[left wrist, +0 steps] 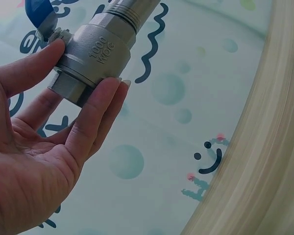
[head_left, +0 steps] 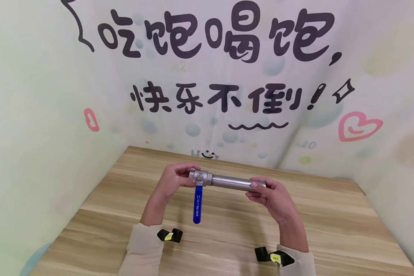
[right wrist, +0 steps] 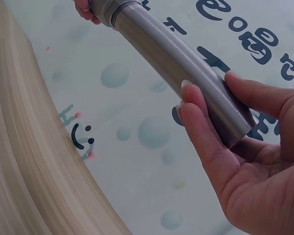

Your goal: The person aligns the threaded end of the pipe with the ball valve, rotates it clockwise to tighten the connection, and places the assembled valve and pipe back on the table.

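A steel ball valve (head_left: 204, 177) with a blue lever handle (head_left: 197, 205) is joined to a steel pipe (head_left: 231, 183), both raised above the table. My left hand (head_left: 172, 178) grips the valve body at its free end, thumb on one side and fingers on the other; the left wrist view shows "1000 WOG" cast on the body (left wrist: 99, 51). At the far end of the pipe, my right hand (head_left: 274, 195) holds it between thumb and fingers. Pipe threads (left wrist: 125, 14) show where the pipe enters the valve. In the head view the lever points toward me.
Below the hands spreads a wood-grain table (head_left: 214, 237). Behind it and at both sides hangs a pale printed curtain (head_left: 207, 73) with dark lettering. Black wrist mounts with yellow labels (head_left: 275, 258) sit on both sleeves.
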The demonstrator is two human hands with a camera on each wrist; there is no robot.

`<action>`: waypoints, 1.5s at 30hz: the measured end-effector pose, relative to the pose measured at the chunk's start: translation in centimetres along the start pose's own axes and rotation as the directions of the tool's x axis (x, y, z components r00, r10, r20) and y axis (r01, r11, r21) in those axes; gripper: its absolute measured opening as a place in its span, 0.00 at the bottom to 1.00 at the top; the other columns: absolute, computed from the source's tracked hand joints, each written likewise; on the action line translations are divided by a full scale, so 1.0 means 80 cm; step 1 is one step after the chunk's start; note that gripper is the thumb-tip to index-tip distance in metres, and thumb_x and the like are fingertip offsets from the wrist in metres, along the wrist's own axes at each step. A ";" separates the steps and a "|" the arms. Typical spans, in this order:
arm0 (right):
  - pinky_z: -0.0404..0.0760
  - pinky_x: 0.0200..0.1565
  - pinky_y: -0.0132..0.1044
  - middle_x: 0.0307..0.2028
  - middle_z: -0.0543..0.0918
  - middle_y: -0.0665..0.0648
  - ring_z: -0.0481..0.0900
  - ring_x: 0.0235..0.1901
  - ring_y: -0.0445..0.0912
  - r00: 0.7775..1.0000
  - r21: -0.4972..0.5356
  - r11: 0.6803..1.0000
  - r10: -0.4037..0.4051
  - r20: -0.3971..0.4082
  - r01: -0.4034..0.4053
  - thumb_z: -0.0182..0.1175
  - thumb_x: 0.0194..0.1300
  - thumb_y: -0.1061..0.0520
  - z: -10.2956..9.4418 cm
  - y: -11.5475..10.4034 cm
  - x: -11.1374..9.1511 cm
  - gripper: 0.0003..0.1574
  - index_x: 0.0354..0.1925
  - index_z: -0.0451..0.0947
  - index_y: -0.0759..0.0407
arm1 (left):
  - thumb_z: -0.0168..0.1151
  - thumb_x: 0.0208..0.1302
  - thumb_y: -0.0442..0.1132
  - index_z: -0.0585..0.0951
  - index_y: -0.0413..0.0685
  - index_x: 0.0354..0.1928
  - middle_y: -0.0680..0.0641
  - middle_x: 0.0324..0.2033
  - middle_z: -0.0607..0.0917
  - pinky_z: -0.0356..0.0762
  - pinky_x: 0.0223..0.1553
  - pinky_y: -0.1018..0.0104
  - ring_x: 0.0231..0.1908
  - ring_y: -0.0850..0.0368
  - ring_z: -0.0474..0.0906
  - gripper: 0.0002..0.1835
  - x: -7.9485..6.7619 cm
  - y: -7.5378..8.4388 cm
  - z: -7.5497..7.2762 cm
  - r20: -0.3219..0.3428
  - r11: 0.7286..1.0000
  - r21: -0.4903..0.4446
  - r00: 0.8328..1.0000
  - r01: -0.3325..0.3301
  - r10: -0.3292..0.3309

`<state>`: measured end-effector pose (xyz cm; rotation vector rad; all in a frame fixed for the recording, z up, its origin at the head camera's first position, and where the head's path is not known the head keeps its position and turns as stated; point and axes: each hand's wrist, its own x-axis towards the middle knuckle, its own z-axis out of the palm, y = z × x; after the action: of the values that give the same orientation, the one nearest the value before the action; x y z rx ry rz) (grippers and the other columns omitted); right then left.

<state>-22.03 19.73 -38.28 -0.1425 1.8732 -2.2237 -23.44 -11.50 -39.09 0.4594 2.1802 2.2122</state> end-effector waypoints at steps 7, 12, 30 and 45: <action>0.84 0.44 0.40 0.41 0.81 0.59 0.87 0.36 0.49 1.000 0.020 1.000 -0.002 0.007 0.001 0.60 0.65 0.66 -0.002 0.002 -0.001 0.17 0.53 0.76 0.67 | 0.65 0.51 0.22 0.81 0.30 0.50 0.35 0.45 0.83 0.84 0.39 0.59 0.41 0.49 0.79 0.21 0.000 -0.001 0.000 0.007 1.000 0.010 1.000 -0.001 0.001; 0.84 0.45 0.40 0.42 0.80 0.59 0.87 0.37 0.50 0.999 0.030 0.999 -0.021 0.034 0.020 0.60 0.64 0.69 -0.005 0.003 -0.001 0.17 0.52 0.76 0.64 | 0.65 0.50 0.22 0.81 0.30 0.50 0.36 0.44 0.83 0.84 0.39 0.59 0.40 0.49 0.80 0.21 0.000 -0.001 0.000 0.006 1.000 0.006 1.000 -0.003 0.003; 0.84 0.45 0.40 0.41 0.81 0.58 0.87 0.36 0.49 1.000 0.000 1.000 -0.015 0.016 0.015 0.60 0.66 0.65 -0.002 0.000 -0.001 0.19 0.53 0.72 0.72 | 0.68 0.48 0.23 0.80 0.27 0.48 0.38 0.41 0.84 0.84 0.38 0.60 0.37 0.51 0.81 0.21 0.001 0.001 0.000 0.000 1.000 -0.016 1.000 -0.013 0.013; 0.84 0.45 0.42 0.42 0.79 0.59 0.87 0.36 0.49 0.998 0.007 0.999 -0.042 0.050 0.042 0.60 0.64 0.68 -0.004 0.001 -0.002 0.17 0.52 0.75 0.66 | 0.67 0.48 0.23 0.81 0.31 0.49 0.39 0.41 0.84 0.84 0.39 0.59 0.39 0.51 0.80 0.21 -0.001 0.001 0.000 0.008 1.000 -0.017 1.000 -0.002 0.002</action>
<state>-21.92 20.08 -38.37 -0.2364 1.8537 -2.2320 -23.38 -11.51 -39.01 0.4692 2.1561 2.2248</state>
